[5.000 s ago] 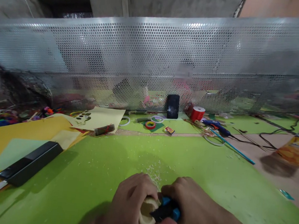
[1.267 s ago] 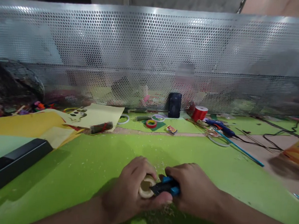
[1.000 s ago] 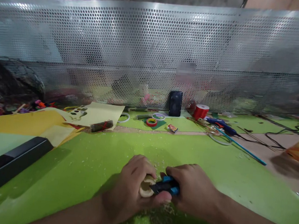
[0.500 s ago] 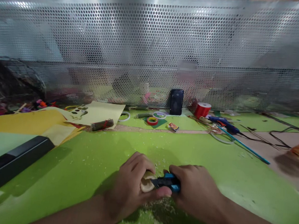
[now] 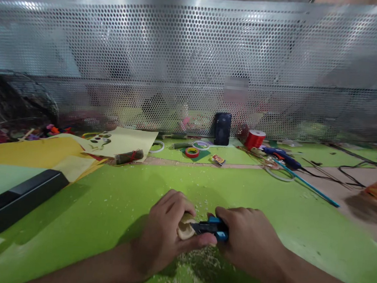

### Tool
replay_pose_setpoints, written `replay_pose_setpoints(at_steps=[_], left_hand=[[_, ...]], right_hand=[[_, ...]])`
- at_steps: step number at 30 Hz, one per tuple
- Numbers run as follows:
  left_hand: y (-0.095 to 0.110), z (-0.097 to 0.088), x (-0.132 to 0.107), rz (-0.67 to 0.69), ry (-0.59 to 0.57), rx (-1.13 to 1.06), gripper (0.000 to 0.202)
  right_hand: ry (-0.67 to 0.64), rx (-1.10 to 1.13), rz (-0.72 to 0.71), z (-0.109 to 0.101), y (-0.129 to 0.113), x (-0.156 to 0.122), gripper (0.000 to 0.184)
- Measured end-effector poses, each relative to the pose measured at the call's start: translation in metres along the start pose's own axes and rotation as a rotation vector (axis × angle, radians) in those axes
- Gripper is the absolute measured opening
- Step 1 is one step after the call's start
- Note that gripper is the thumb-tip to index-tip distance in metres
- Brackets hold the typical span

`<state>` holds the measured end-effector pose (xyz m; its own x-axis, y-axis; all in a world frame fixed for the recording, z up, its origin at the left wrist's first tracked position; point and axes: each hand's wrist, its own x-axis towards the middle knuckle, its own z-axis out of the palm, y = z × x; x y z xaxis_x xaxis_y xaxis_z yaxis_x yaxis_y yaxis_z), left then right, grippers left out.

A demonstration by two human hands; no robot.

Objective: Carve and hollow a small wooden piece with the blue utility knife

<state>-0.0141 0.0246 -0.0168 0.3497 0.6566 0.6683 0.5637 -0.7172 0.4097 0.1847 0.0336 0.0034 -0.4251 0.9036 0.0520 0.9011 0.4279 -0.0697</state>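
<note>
My left hand (image 5: 166, 232) is closed around a small pale piece, wood-like and hollowed on the side facing right (image 5: 185, 230). My right hand (image 5: 249, 237) grips a blue and black utility knife (image 5: 215, 227), its dark blade pointing left into the hollow of the piece. My left thumb stretches under the blade toward the knife's handle. Pale shavings (image 5: 202, 264) lie on the green table sheet (image 5: 112, 214) below and around both hands. The far side of the piece is hidden by my left fingers.
A perforated metal screen (image 5: 183, 48) closes off the back. Along it stand a dark phone (image 5: 222, 129), a red ribbon spool (image 5: 255, 139), tape rolls (image 5: 192, 152) and a blue glue gun (image 5: 281, 157). On the left are coloured papers (image 5: 32, 150) and a long black case (image 5: 18, 199).
The knife blade has shifted very slightly against the hollow of the pale piece. Both hands keep nearly the same place and hold.
</note>
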Motion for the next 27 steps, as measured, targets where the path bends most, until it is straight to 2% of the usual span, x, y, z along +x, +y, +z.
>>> replay_pose_setpoints(at_steps=[5,12,17,21,27], left_hand=[[-0.003,0.000,-0.002,0.083,-0.023,-0.033,0.042],[0.004,0.000,-0.002,0.225,-0.042,-0.096,0.038],[0.010,0.000,-0.001,0.207,-0.052,-0.212,0.040],[0.011,-0.001,0.000,0.207,-0.044,-0.194,0.036],[0.013,-0.003,0.001,0.251,-0.059,0.020,0.033]], right_hand=[[-0.004,0.043,-0.036,0.000,0.002,-0.002,0.010],[-0.005,0.109,-0.171,0.002,0.005,-0.004,0.010],[0.022,0.137,-0.299,0.004,0.009,-0.005,0.012],[0.014,0.138,-0.302,0.003,0.008,-0.004,0.013],[-0.004,0.109,-0.210,0.002,0.007,-0.004,0.011]])
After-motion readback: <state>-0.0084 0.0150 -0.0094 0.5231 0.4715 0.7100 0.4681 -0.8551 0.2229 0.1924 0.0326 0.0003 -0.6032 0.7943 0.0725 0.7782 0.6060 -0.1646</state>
